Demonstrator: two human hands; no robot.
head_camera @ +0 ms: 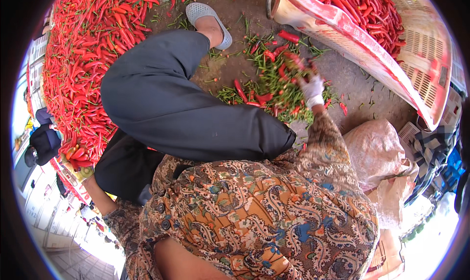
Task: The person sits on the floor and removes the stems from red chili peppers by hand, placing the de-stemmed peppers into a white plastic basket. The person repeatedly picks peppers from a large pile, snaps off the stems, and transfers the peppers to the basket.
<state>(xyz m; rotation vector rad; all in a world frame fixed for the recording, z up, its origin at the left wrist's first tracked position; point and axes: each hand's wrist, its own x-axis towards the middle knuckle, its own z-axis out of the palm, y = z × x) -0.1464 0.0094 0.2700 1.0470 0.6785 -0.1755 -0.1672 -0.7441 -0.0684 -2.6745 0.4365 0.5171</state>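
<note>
At the left, by the edge of a big heap of red chili peppers with green stems (84,70), my left hand (81,171) wears a stained yellowish glove and holds several red chili peppers (78,154). My right hand (311,87), in a white glove with reddish fingers, reaches over a pile of loose green stems (279,92) on the ground. Motion blurs its fingers, so whether they grip anything is unclear. A few red peppers and broken pieces (240,91) lie among these stems.
A cream plastic crate (427,67) with a red-stained rim holds red peppers (361,12) at upper right. Near my right arm sits a stained woven sack (378,151). My bent leg (191,114) crosses the middle, and another person (44,142) is at far left.
</note>
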